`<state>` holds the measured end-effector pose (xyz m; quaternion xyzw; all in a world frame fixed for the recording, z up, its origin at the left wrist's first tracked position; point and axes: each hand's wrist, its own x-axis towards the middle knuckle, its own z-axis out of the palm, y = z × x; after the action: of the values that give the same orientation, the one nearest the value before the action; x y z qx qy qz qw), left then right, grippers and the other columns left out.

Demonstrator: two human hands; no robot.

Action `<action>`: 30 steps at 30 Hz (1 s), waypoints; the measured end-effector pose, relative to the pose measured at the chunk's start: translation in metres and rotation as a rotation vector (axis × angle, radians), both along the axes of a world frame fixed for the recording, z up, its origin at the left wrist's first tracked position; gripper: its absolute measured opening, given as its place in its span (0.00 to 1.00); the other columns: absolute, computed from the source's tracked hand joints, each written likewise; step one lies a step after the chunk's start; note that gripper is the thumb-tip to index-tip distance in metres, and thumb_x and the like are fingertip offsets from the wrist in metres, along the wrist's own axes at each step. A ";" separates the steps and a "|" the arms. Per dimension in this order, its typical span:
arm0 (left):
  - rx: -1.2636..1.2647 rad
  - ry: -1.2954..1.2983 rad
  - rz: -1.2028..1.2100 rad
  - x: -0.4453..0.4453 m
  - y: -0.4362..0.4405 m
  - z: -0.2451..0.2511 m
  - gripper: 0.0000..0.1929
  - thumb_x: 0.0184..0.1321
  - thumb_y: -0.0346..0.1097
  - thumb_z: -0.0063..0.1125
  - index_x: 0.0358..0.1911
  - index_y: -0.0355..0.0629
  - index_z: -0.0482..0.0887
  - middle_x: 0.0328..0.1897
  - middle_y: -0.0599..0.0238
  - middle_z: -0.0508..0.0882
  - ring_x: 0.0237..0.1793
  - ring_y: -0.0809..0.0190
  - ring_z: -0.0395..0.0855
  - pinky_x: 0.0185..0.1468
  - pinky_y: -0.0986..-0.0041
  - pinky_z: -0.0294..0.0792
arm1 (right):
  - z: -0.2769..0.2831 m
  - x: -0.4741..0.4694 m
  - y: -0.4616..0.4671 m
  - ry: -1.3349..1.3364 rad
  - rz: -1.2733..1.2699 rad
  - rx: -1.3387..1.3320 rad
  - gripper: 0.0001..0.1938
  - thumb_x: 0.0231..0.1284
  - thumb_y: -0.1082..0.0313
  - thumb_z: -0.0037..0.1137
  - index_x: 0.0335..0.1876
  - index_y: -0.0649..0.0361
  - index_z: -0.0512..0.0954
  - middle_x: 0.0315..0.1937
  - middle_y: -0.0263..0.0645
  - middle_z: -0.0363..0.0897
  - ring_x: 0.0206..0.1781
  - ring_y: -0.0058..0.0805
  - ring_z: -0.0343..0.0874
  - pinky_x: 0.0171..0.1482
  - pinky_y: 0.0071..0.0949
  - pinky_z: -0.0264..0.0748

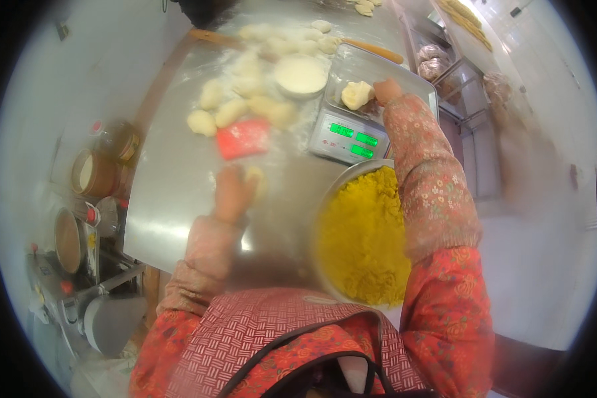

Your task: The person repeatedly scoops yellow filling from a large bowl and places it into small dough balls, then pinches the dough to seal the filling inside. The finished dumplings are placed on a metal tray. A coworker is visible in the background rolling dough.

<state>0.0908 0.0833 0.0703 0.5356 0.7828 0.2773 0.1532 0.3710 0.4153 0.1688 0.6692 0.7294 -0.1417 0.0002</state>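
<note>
My left hand (233, 191) is over the steel table, its fingers closed about a small pale dough piece (256, 181); both look blurred. Just beyond it lies a red dough scraper (243, 138) dusted with flour. My right hand (388, 92) is at the tray of a digital scale (349, 136) with lit green displays. A lump of dough (356, 95) rests on that tray, right beside my right fingers. Whether they grip anything is unclear. Nearer me, a large metal bowl of yellow filling (365, 239) stands under my right forearm.
Several dough pieces (232, 112) lie past the scraper. A round container of white powder (301, 75), perhaps flour, stands left of the scale tray. Farther off are rolling pins (375, 50). Bottles and pots (68, 240) stand beyond the table's left edge; a rack (457, 92) is at right.
</note>
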 end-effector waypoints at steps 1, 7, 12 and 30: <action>0.011 -0.011 -0.025 0.001 0.000 0.001 0.25 0.53 0.44 0.68 0.48 0.30 0.80 0.48 0.41 0.80 0.50 0.41 0.78 0.55 0.57 0.70 | 0.002 -0.002 -0.006 0.262 -0.219 -0.089 0.20 0.52 0.55 0.69 0.42 0.61 0.78 0.31 0.38 0.80 0.36 0.30 0.82 0.35 0.35 0.77; -0.173 -0.082 -0.116 0.017 0.001 0.003 0.22 0.49 0.41 0.69 0.43 0.32 0.81 0.47 0.41 0.80 0.48 0.40 0.78 0.53 0.58 0.70 | 0.025 -0.014 -0.052 0.651 -0.179 -0.181 0.19 0.49 0.60 0.70 0.43 0.61 0.76 0.41 0.39 0.79 0.41 0.30 0.81 0.37 0.31 0.79; 0.094 -0.199 -0.301 0.054 -0.031 -0.010 0.27 0.49 0.38 0.68 0.53 0.37 0.75 0.49 0.48 0.80 0.43 0.44 0.81 0.50 0.59 0.73 | 0.057 -0.048 -0.119 0.854 0.049 -0.200 0.20 0.49 0.68 0.65 0.48 0.66 0.75 0.43 0.44 0.80 0.40 0.31 0.81 0.37 0.29 0.80; -0.125 -1.539 -0.044 0.039 -0.170 0.045 0.14 0.67 0.42 0.54 0.47 0.39 0.74 0.34 0.61 0.82 0.28 0.62 0.81 0.30 0.74 0.74 | 0.051 0.078 -0.494 1.624 -0.140 -0.805 0.19 0.55 0.62 0.64 0.45 0.59 0.67 0.55 0.54 0.76 0.54 0.42 0.80 0.57 0.37 0.78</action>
<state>0.1296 -0.0866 0.1155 0.1976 0.4591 0.5239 0.6897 0.4491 -0.0790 0.2201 0.3558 0.3582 -0.8135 -0.2886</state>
